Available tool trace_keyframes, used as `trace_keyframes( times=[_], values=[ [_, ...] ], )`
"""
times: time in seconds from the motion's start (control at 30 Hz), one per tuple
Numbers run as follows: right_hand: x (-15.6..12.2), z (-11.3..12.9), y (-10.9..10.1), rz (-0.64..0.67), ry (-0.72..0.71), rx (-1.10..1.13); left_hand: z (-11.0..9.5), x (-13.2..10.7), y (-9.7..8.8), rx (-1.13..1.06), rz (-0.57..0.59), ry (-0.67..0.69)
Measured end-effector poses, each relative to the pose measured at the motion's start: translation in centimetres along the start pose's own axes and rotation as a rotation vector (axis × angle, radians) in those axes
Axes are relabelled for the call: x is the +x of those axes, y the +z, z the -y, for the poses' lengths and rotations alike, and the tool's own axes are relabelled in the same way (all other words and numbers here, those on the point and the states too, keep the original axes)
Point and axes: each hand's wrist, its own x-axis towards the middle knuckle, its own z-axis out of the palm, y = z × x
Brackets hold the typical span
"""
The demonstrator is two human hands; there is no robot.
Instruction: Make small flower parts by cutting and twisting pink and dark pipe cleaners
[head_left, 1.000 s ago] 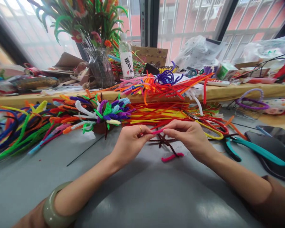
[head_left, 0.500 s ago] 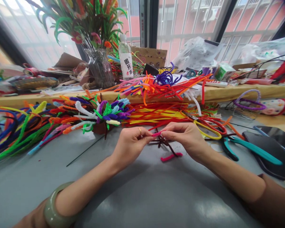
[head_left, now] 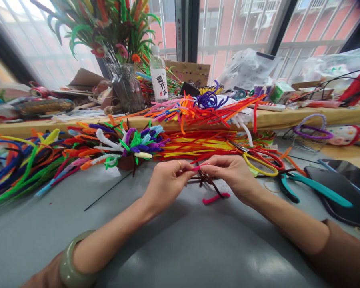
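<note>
Between my two hands is a short pink pipe cleaner (head_left: 196,168), pinched at both ends. My left hand (head_left: 167,185) grips its left end with thumb and forefinger. On the other end, my right hand (head_left: 232,172) closes thumb and fingers, hiding part of it. Just behind and below the fingertips, dark brown pipe cleaners (head_left: 211,185) lie crossed on the grey table (head_left: 180,248). A second pink pipe cleaner piece (head_left: 214,199) rests on the table nearer to me, touching the end of a brown one.
Yellow-and-red-handled scissors (head_left: 261,162), teal-handled pliers (head_left: 318,188) and a dark phone (head_left: 336,192) lie to the right. Bunches of coloured pipe cleaners (head_left: 129,142) spread behind my hands. A water bottle (head_left: 159,80) and a flower vase (head_left: 127,88) stand on the back ledge.
The camera view has shifted slightly. My hands keep the same pinch on the pink pipe cleaner and come marginally closer together; the other things stay in place.
</note>
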Motion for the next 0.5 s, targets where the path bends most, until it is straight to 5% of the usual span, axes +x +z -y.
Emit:
trace_keyframes(
  times=[0.2, 0.5],
  values=[
    [0.06, -0.15, 0.25, 0.042, 0.068, 0.017, 0.01, -0.23, -0.14, 0.209, -0.078, 0.099],
    [0.04, -0.57, -0.38, 0.194, 0.106, 0.144, 0.02, -0.21, -0.11, 0.071, -0.143, 0.218]
  ],
)
